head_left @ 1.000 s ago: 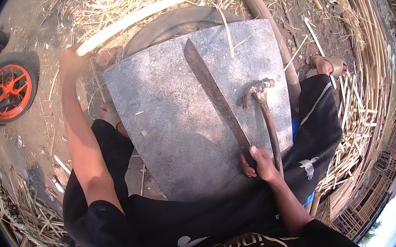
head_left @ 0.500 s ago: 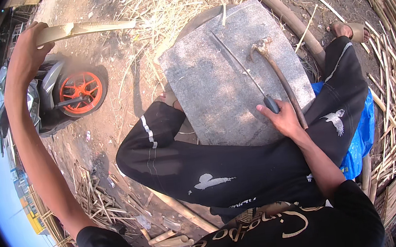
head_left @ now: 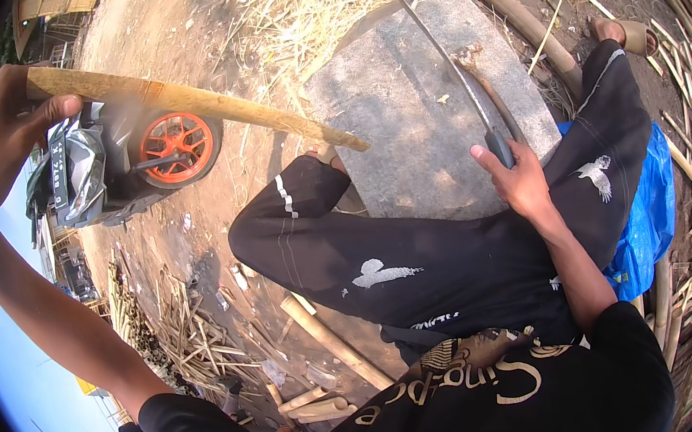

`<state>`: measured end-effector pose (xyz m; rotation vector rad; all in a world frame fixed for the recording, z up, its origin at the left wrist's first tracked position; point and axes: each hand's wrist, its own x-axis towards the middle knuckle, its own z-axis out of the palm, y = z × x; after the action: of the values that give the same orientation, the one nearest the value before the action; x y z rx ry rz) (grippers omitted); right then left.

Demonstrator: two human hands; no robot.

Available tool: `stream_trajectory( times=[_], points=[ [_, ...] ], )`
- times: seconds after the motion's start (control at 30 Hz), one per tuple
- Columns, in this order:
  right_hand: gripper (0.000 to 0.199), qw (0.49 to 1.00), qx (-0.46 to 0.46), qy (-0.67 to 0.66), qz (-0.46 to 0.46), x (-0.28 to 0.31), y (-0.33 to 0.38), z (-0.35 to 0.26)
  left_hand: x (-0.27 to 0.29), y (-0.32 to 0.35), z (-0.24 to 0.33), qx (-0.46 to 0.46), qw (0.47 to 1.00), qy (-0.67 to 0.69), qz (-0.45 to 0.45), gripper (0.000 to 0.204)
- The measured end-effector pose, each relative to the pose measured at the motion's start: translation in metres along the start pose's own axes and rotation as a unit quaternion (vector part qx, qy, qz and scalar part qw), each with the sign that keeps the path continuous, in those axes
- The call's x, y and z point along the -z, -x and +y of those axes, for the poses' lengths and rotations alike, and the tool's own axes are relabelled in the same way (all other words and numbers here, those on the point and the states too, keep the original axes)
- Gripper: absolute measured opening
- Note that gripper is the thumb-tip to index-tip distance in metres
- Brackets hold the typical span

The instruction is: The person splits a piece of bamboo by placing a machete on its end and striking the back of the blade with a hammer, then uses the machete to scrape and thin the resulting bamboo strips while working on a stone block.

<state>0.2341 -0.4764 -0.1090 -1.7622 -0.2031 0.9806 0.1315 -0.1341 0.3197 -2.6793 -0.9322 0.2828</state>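
Through my head view, the biggest thing is the grey slab (head_left: pixel 387 126), lying just ahead of the right hand. Next comes the split bamboo strip (head_left: pixel 188 102), reaching from the left hand (head_left: pixel 15 121) toward the slab's near-left corner; I can't tell whether its far end touches. The left thumb and fingers pinch its near end. I judge it light and stiff with some spring, its outer skin slick, its split edges sharp, so I'd hold it flat near the end, off those edges. The machete (head_left: pixel 452 63) points away from the right hand (head_left: pixel 517 179), which is wrapped around its dark handle. Smaller, a hooked stick (head_left: pixel 497 101) lies just beyond those right knuckles.
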Motion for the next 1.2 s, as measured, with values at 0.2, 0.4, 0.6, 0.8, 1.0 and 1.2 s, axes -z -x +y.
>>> stream_trajectory(
  times=[0.2, 0.4, 0.6, 0.8, 1.0, 1.2],
  points=[
    [0.047, 0.999, 0.012, -0.003, -0.03, -0.001, 0.007, -0.012, 0.008, -0.004, 0.012, -0.049, 0.996, 0.079, -0.004, 0.058],
    [0.058, 0.999, 0.045, 0.011, -0.011, -0.009, 0.006, 0.002, -0.012, -0.01, 0.072, -0.169, 0.982, 0.065, -0.043, 0.03],
    [0.063, 0.997, 0.074, 0.012, -0.037, -0.023, 0.016, -0.037, -0.04, 0.007, 0.046, -0.199, 0.975, 0.089, 0.039, 0.072],
    [0.058, 0.984, 0.167, -0.056, -0.018, -0.017, -0.002, -0.077, -0.116, -0.01, 0.071, -0.109, 0.846, 0.436, 0.288, 0.06],
    [0.05, 0.981, 0.169, -0.091, -0.041, -0.042, -0.031, -0.053, -0.125, -0.022, 0.128, -0.076, 0.593, 0.62, 0.508, 0.062],
    [0.067, 0.987, 0.1, 0.12, -0.025, -0.045, -0.053, -0.018, -0.125, -0.033, 0.132, -0.05, 0.491, 0.607, 0.624, 0.084]
  ],
)
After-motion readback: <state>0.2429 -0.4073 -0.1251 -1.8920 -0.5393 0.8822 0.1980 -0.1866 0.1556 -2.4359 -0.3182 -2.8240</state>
